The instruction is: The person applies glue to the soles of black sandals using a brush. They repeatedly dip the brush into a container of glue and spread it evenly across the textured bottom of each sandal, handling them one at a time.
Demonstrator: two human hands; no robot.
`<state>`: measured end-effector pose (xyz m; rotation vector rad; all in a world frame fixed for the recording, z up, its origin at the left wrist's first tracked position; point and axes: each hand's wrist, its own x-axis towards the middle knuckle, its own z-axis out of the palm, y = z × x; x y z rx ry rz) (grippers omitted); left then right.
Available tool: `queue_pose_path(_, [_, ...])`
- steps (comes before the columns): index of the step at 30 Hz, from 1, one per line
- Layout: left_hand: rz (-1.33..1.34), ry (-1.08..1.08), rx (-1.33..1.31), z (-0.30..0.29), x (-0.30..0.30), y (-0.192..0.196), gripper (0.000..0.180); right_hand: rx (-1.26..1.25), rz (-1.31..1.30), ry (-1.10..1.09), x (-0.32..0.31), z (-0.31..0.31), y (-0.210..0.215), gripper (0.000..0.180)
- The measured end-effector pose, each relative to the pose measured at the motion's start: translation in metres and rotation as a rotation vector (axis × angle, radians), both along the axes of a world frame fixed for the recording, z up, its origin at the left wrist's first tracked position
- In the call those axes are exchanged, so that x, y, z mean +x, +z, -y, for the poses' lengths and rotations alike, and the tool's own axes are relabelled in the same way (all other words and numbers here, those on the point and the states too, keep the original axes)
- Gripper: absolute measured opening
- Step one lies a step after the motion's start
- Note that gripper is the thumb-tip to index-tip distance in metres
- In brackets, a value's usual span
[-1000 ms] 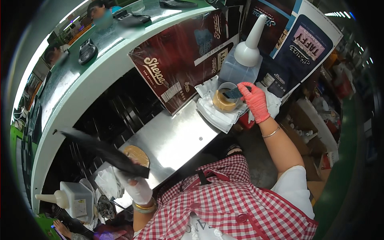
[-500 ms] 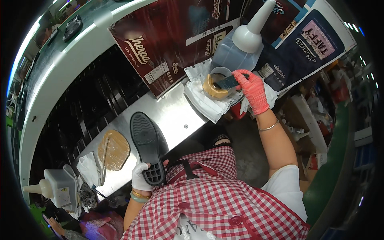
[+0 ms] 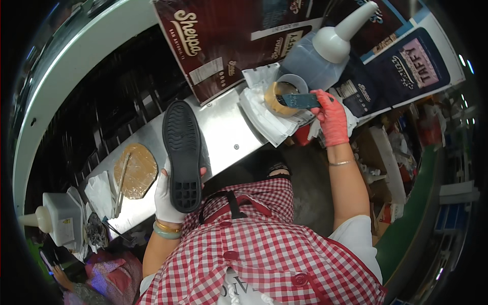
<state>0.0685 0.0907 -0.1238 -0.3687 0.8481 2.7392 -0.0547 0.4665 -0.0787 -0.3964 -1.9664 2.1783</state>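
Observation:
My left hand, in a white glove with bare fingertips, grips a black shoe sole near its heel. The sole's ridged tread faces up, with a grid of square hollows at the heel. My right hand, in a red glove, pinches a flat dark teal brush by one end. The brush's other end reaches into a clear plastic cup with tan tape around it. Inside the cup, the brush's tip cannot be made out. Under the cup lie white folded papers.
A large squeeze bottle stands behind the cup, before printed cardboard boxes. On the metal bench rest a tan disc with a thin stick. Another bottle sits at left. A person's hand shows at lower left.
My left hand has raised the sole farther over the bench and turned it more upright. The right hand has lowered slightly, with the brush now lying flatter across the cup's rim.

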Motion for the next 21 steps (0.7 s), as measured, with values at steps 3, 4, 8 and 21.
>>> queue_pose_path(3, [-0.092,-0.062,0.085,0.003,0.001,-0.003,0.071,-0.242,-0.019,0.106,0.019,0.041,0.004,0.023])
queue_pose_path(4, [-0.057,-0.059,0.106,0.003,0.002,-0.002,0.076,-0.238,-0.019,0.143,0.031,0.069,0.016,0.022])
queue_pose_path(8, [-0.057,-0.040,0.142,0.002,0.004,0.004,0.087,-0.184,0.009,0.374,0.069,0.156,0.052,0.023])
queue_pose_path(21, [-0.183,-0.089,0.077,0.001,0.010,0.022,0.094,-0.082,0.007,0.456,0.084,0.204,0.055,0.021])
